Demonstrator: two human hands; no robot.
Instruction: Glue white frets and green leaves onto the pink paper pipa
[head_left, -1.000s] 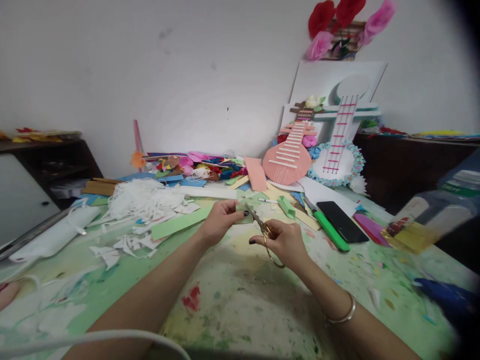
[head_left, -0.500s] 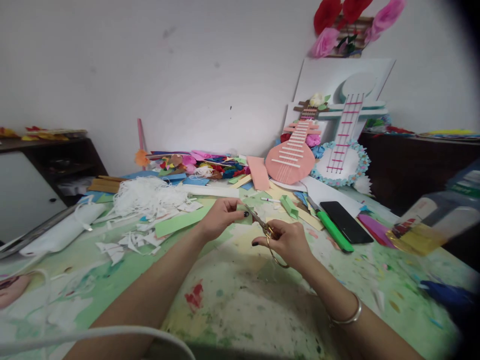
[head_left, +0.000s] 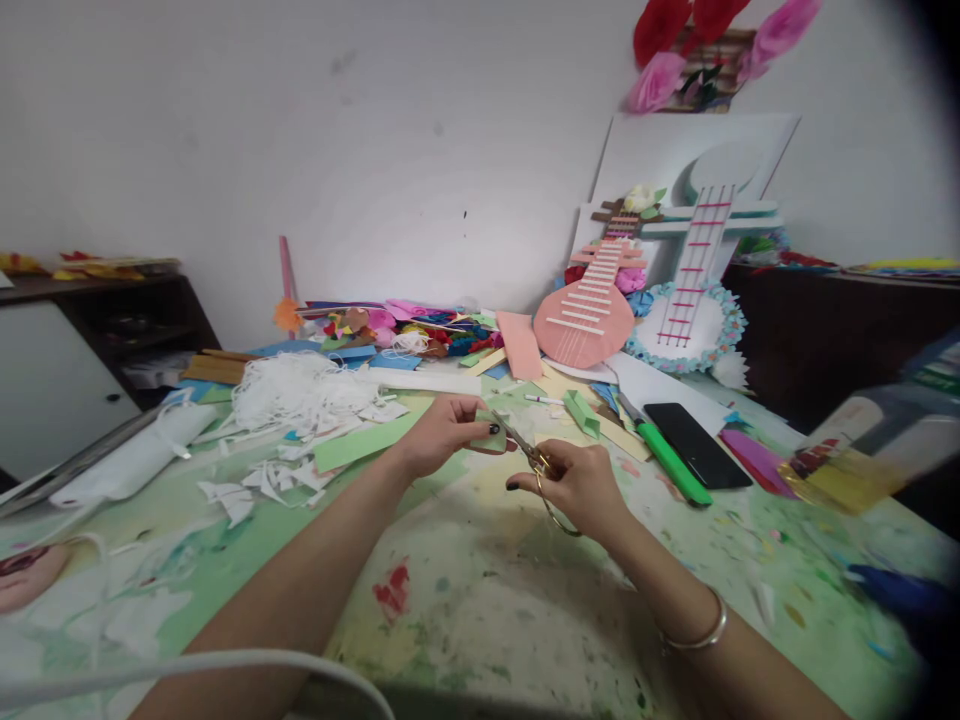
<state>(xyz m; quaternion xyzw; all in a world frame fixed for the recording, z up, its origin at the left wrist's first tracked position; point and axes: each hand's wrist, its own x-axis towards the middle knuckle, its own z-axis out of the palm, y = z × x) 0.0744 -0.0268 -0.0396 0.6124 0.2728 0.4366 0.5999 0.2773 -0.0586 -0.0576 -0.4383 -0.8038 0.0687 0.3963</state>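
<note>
On my feed, the latest change is in the left hand: compared with half a second ago, fingertips now show past the lower edge of the green paper, and the piece looks slightly turned. I take it that a different stretch of edge is being offered to the scissors, so the cutting seems unfinished. The left hand pinches that one small piece narrowly between thumb and fingers, above the middle of the table. The right hand is closed around the gold handles of one pair of scissors, blades pointing far and left, at the paper; whether they touch it I cannot tell.

Working outward, I count one bottle of yellow liquid, blurred, at the right, then one green knife with one phone just beside it on the right. Past the hands lie one folded paper and one pen; to the left, one green strip and one heap of string. At the far right stand two lutes, one pink and one white. Farthest, I make out two red flowers and at least two pink ones.
</note>
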